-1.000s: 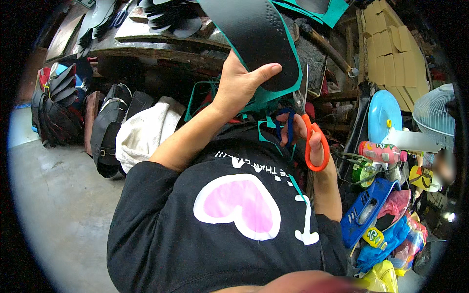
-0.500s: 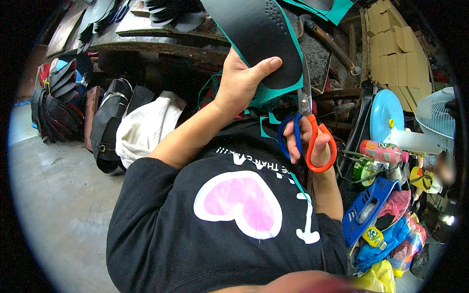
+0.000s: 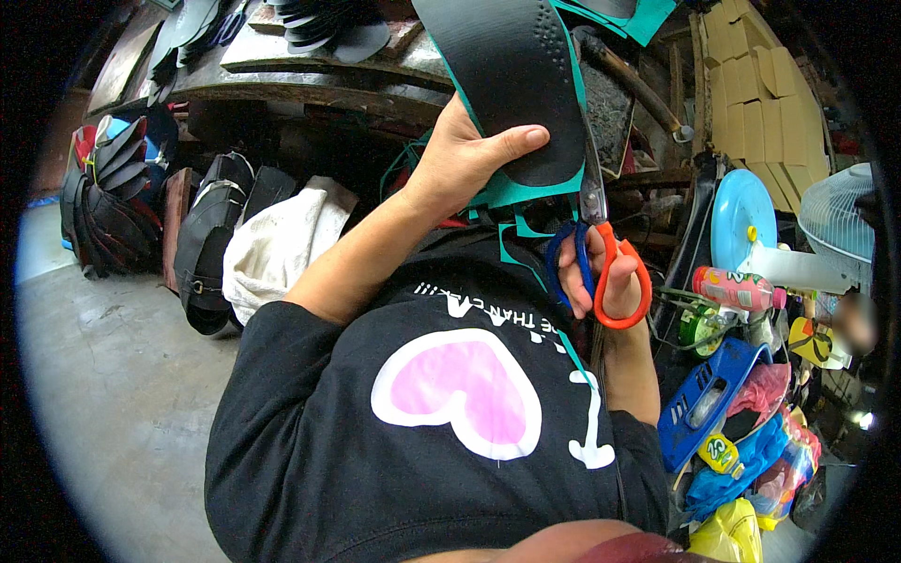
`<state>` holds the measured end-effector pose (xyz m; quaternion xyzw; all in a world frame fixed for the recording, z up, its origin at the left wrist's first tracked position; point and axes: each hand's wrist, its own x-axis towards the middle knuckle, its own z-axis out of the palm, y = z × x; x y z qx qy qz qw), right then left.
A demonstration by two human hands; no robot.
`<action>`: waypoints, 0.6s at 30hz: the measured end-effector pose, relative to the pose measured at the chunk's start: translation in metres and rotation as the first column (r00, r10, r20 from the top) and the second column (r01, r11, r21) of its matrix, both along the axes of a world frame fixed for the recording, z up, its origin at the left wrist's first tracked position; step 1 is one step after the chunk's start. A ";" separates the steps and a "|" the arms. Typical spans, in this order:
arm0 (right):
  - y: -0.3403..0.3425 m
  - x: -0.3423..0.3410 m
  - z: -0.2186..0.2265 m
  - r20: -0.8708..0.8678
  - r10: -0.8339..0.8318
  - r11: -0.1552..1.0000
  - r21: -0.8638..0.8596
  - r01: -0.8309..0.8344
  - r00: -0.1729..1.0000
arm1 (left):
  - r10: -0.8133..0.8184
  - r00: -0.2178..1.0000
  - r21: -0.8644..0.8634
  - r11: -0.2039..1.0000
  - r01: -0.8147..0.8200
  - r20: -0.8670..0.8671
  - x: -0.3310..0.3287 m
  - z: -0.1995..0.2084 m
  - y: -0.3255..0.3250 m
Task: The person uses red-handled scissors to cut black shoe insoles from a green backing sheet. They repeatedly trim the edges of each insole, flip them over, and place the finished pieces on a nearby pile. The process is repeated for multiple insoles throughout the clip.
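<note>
My left hand (image 3: pixel 455 155) grips a black sole-shaped piece (image 3: pixel 511 80), thumb pressed on its face near the rounded end. Small raised dots run along the piece's upper right part. Behind it lies a teal sheet (image 3: pixel 530 194) whose edge sticks out past the black outline. In my right hand (image 3: pixel 574 277) are scissors (image 3: pixel 593 205) with one blue and one orange handle loop, fingers through the loops. Their blades point up along the right edge of the piece, at the teal margin; the tips are hard to make out. Thin teal offcuts (image 3: pixel 519 249) hang below, over my black shirt.
A worn workbench (image 3: pixel 310 87) at the far left carries stacks of black sole pieces (image 3: pixel 324 28). A hammer-like wooden handle (image 3: pixel 638 84) lies at the back right. Yellowish boxes (image 3: pixel 765 113), a fan (image 3: pixel 840 220), bottles and a blue plastic basket (image 3: pixel 704 403) crowd the right side.
The black piece and my left hand have shifted slightly to the right. The scissors' loops have come closer together, and the scissors have moved a little right.
</note>
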<state>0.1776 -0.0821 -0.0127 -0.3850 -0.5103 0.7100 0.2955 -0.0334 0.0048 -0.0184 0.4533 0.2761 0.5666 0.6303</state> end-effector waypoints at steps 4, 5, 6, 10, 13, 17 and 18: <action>-0.001 0.001 0.003 0.022 -0.030 0.999 0.012 0.030 0.999 | -0.049 0.995 0.053 0.997 0.054 -0.082 -0.001 0.003 -0.002; -0.001 -0.001 0.002 0.013 -0.057 0.998 0.015 0.056 0.998 | -0.066 0.990 0.057 0.996 0.074 -0.124 -0.001 0.004 -0.002; -0.001 -0.004 0.001 0.028 -0.094 0.995 0.038 0.092 0.995 | -0.110 0.987 0.073 0.990 0.119 -0.118 0.001 0.004 -0.004; 0.001 -0.011 -0.002 -0.022 -0.140 0.988 0.071 0.141 0.990 | -0.142 0.987 -0.001 0.990 0.143 -0.078 0.004 0.004 -0.008; 0.002 -0.010 -0.003 -0.059 -0.119 0.993 0.015 0.120 0.991 | -0.129 0.987 -0.014 0.992 0.128 -0.092 0.005 0.005 -0.011; 0.003 -0.006 -0.003 0.052 -0.147 0.987 0.070 0.144 0.988 | -0.088 0.993 -0.089 0.991 0.096 0.083 0.003 0.007 -0.006; 0.004 -0.005 -0.002 0.080 -0.135 0.987 0.096 0.127 0.988 | -0.092 0.972 -0.079 0.991 0.112 0.216 0.000 0.008 -0.002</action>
